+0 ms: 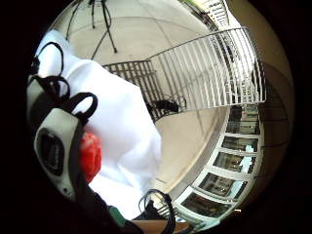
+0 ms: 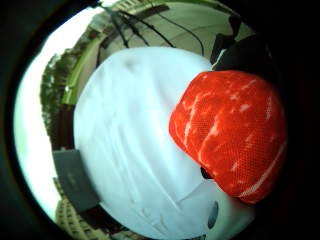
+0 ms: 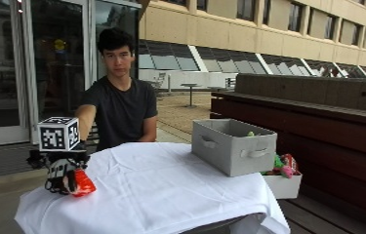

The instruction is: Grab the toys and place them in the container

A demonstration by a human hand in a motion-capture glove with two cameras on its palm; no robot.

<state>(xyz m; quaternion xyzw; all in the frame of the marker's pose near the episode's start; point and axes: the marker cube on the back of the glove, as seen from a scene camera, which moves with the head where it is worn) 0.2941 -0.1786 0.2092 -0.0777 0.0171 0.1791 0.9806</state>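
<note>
Gloved right hand (image 3: 62, 175) at the near-left edge of the white-clothed surface (image 3: 163, 190), grip curled round a red toy with white marbling (image 3: 82, 186), raised just off the cloth. Grey fabric container (image 3: 234, 146) well apart, across the surface toward the far right corner, open top upward. Small white box of other toys (image 3: 280, 178) just beside the container's far side.

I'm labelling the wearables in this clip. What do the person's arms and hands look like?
The right hand wears a black glove with white patches and black strap loops. A grey-and-black plastic housing sits at its palm. The arms are bare below short black T-shirt sleeves. The other hand is hidden behind the table.
</note>
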